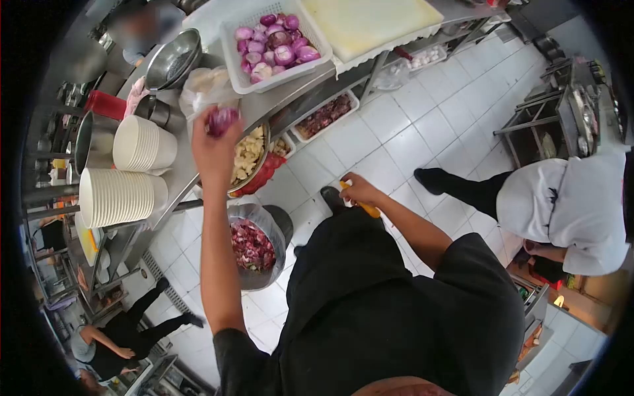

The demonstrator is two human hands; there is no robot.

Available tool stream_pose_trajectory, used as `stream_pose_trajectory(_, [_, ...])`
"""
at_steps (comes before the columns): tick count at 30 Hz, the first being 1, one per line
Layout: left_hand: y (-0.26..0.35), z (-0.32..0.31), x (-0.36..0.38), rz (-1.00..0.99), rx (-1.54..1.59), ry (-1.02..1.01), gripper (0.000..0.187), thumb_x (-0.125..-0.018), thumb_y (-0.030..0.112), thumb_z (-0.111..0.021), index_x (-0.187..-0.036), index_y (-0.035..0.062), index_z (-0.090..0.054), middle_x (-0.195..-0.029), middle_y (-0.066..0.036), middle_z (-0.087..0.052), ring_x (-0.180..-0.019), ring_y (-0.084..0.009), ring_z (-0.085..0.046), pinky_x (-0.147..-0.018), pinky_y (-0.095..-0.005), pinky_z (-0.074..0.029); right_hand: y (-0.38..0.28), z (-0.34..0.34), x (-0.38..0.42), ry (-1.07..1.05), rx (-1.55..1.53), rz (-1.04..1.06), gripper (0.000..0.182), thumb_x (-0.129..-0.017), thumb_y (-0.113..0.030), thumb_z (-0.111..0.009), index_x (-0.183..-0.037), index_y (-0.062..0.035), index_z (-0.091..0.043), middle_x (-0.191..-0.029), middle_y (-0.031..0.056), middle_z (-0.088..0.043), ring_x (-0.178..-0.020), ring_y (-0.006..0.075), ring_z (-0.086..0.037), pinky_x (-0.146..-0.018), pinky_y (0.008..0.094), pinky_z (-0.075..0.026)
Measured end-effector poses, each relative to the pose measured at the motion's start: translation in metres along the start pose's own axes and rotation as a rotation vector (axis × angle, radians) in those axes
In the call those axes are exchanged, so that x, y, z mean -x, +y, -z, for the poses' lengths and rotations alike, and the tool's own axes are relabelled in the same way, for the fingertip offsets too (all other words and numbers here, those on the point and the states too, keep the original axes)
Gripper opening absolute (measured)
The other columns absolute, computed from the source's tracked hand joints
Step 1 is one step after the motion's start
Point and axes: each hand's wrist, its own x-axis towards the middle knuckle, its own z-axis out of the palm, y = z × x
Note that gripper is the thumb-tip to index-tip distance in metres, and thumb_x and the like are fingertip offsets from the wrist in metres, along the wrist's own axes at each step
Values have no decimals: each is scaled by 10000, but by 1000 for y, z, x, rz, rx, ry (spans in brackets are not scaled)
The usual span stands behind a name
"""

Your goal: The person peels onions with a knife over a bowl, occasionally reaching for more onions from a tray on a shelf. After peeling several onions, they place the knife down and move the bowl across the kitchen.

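My left hand (216, 142) is raised over the counter's edge, its fingers closed round a purple onion (222, 122). Held low in front of my body, my right hand (362, 191) grips a yellow-handled tool (369, 210). Beyond the left hand, a white basket (317, 58) holds peeled purple onions (281, 46). Below that hand are a bowl of pale yellow pieces (247, 157) and, lower, a large metal pot (269, 280) with purple-red scraps (251, 245).
Stacked white tubs (122, 198), a metal bowl (175, 59) and a cutting board (370, 23) stand on the counter. A tray of dark red pieces (330, 115) sits below. One person in white (561, 204) is at the right, another in black (125, 336) at the lower left.
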Motion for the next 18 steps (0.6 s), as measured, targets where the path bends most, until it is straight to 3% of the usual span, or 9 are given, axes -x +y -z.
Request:
stream_pose_trajectory(5, [-9,-70,-97,-58,-134,-81,557,-719,183,-815,-1179,-30,-583,-974,-109,-670,-875,-157,-625,-812,-271,-489,39,42,-16,196,-229,-34,460,-790,-43,-615,-1164,125,-405,-676,124,-581,-502,169,-561,-408,321,-439])
stream_pose_trajectory(7, [-13,-93,-129,-63,-77,-91,598,-692,213,-830,-1190,-21,-594,-977,-116,-677,-876,-168,-629,-815,-286,-488,53,51,-17,289,-331,-105,448,-795,-48,-606,-1153,135,-408,-663,115,-569,-502,171,-556,-409,318,-432])
stream_pose_trajectory(8, [-12,-98,-143,-160,-302,-65,656,-673,297,-836,-1200,-19,-605,-984,-132,-683,-890,-203,-637,-834,-307,-487,59,58,-17,285,-346,-124,442,-798,-50,-604,-1150,134,-411,-666,113,-568,-504,172,-555,-411,318,-432])
stream_pose_trajectory(11, [-17,-113,-179,-141,-517,-93,667,-729,325,-816,-1235,-44,-585,-1100,-167,-666,-969,-202,-625,-888,-298,-471,76,72,-12,271,-396,-178,429,-807,-55,-600,-1149,130,-419,-681,113,-569,-516,172,-554,-423,317,-435])
stream_pose_trajectory(18, [-57,-129,-230,-168,-390,-48,716,-745,421,-778,-1278,-12,-576,-1197,-178,-632,-1058,-271,-610,-945,-341,-442,83,93,-35,278,-520,-178,470,-837,-83,-610,-1230,67,-401,-788,125,-597,-567,161,-550,-481,313,-466])
